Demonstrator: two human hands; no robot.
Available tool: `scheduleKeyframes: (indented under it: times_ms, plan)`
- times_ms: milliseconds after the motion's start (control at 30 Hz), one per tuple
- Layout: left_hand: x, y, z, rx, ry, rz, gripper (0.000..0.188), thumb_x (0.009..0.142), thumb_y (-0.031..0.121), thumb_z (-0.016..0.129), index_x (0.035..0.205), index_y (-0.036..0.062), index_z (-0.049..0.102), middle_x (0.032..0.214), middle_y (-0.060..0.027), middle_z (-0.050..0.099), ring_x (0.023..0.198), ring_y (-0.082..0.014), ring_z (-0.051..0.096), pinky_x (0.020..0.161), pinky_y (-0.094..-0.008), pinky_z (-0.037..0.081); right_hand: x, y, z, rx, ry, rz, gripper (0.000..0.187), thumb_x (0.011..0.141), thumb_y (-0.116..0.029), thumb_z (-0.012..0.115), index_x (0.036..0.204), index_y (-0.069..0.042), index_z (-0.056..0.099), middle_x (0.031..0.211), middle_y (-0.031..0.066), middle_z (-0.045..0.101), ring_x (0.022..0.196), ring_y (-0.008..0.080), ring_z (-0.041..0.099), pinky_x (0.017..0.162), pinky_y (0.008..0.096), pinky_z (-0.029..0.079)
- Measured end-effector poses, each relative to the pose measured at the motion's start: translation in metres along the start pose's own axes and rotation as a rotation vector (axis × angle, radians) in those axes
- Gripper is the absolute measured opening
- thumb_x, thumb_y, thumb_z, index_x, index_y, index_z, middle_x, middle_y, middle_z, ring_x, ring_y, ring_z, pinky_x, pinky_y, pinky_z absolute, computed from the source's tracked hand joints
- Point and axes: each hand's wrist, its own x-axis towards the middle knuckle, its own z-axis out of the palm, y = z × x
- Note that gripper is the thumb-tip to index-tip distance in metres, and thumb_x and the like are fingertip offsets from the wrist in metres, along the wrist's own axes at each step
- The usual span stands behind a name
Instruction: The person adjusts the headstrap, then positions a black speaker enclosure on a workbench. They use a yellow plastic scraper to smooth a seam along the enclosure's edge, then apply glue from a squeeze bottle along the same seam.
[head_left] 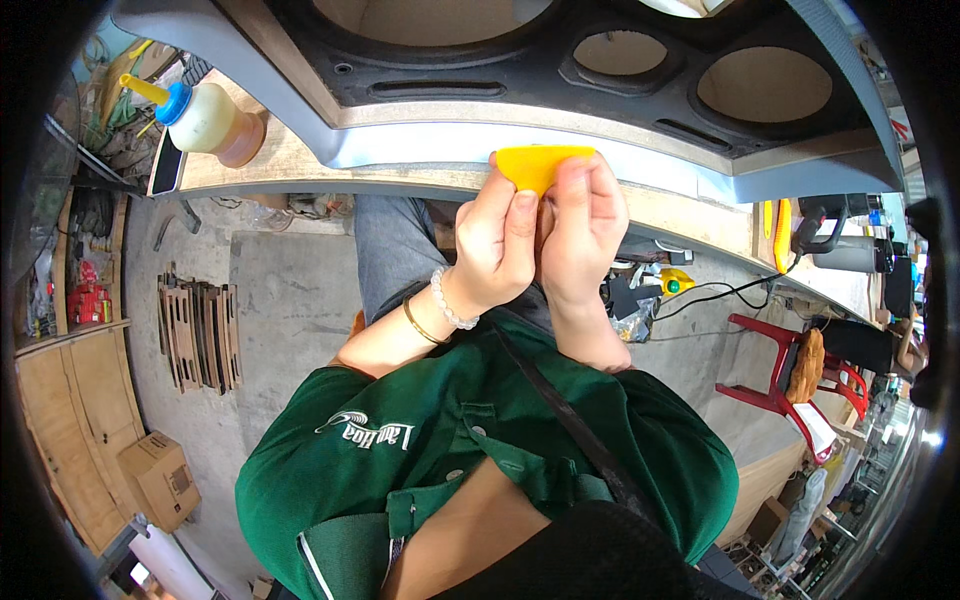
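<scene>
Two hands, left hand [497,245] and right hand [585,225], both grip a yellow scraper [540,165] against the grey panel [420,145] edge; it looks light, stiff, best pinched at its back.

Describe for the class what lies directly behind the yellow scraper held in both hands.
Behind the yellow scraper runs the grey covered edge of a curved speaker panel. The left hand and right hand cover the scraper's lower part and the edge below it.
</scene>
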Motion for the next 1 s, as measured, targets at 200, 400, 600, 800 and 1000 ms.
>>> scheduleKeyframes:
  times_ms: [200, 400, 600, 800, 1000]
  plan:
    - [-0.002, 0.001, -0.002, -0.31, -0.083, -0.185, 0.028, 0.097, 0.021, 0.036, 0.108, -0.002, 0.047, 0.063, 0.0018, 0.047, 0.048, -0.0016, 0.037, 0.042, -0.0158, 0.026, 0.008, -0.005, 0.0, 0.187, 0.001, 0.018, 0.017, 0.093, -0.013, 0.048, 0.092, 0.003, 0.056, 0.085, 0.0109, 0.061, 0.074, 0.0095, 0.057, 0.065, 0.0174, 0.044]
    - [0.004, 0.011, -0.014, -0.282, -0.15, -0.348, 0.02, 0.095, 0.013, 0.037, 0.098, -0.0011, 0.051, 0.058, 0.0007, 0.047, 0.047, -0.0038, 0.041, 0.046, -0.0179, 0.033, 0.017, -0.025, -0.01, -0.148, -0.232, 0.035, 0.02, 0.087, 0.001, 0.055, 0.106, 0.005, 0.055, 0.104, 0.013, 0.061, 0.092, 0.0144, 0.06, 0.077, 0.0218, 0.048]
    - [0.007, 0.017, -0.029, -0.084, -0.277, -0.246, 0.017, 0.092, 0.005, 0.042, 0.1, -0.0045, 0.053, 0.062, -0.0029, 0.051, 0.049, -0.0071, 0.047, 0.048, -0.021, 0.038, 0.015, -0.022, -0.024, -0.22, -0.305, 0.082, 0.02, 0.093, -0.011, 0.049, 0.103, 0.003, 0.059, 0.095, 0.0077, 0.063, 0.083, 0.0082, 0.058, 0.068, 0.0185, 0.047]
    - [0.005, 0.016, -0.03, 0.013, -0.289, -0.183, 0.019, 0.089, 0.0, 0.045, 0.104, -0.0073, 0.053, 0.065, -0.0061, 0.054, 0.051, -0.0106, 0.051, 0.049, -0.0229, 0.042, 0.016, -0.016, -0.021, -0.082, -0.329, 0.113, 0.018, 0.094, -0.01, 0.047, 0.099, 0.002, 0.059, 0.092, 0.0048, 0.062, 0.079, 0.0067, 0.056, 0.066, 0.0183, 0.046]
    - [0.005, 0.015, -0.036, 0.046, -0.3, -0.151, 0.021, 0.086, -0.001, 0.047, 0.105, -0.009, 0.052, 0.071, -0.0151, 0.059, 0.056, -0.0212, 0.061, 0.051, -0.0273, 0.046, 0.009, -0.017, -0.02, -0.209, -0.3, 0.092, 0.014, 0.093, -0.01, 0.048, 0.096, 0.001, 0.057, 0.088, 0.0028, 0.061, 0.074, 0.0056, 0.053, 0.064, 0.0178, 0.044]
